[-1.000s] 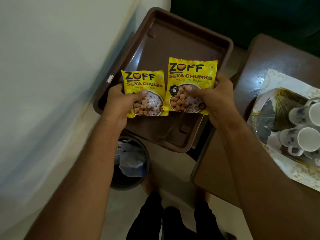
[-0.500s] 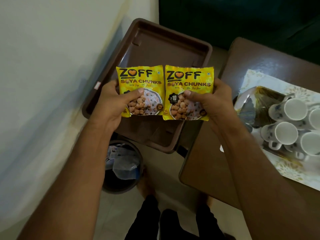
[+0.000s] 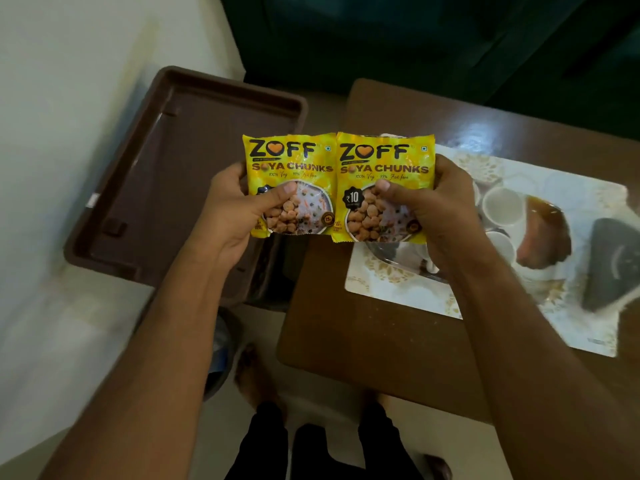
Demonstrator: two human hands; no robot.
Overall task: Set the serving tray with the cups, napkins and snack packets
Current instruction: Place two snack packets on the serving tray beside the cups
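Having swung right since the earlier frames: packets now hanging over the gap between the brown tray and the table, no longer over the tray's middle. Edges of the two packets now meeting, where a second ago the right one sat higher.

Gripping the left packet with the left hand, thumb pressing across its printed front, other fingers curling out of sight behind. Gripping the right packet with the right hand the same way, thumb on the front, remaining fingers hidden behind the foil. Holding both upright, faces to the camera, side by side and touching.

Lying right of the packets on the table: a pale patterned tray bearing white cups, partly covered by the right hand and wrist. Blurring on that side, so cup count staying unclear; a dark smeared shape at the far right edge impossible to identify. Peeking out below the brown tray, a bin, mostly hidden by the left forearm. Showing at the bottom, dark trousers and bare feet, cut off by the frame.
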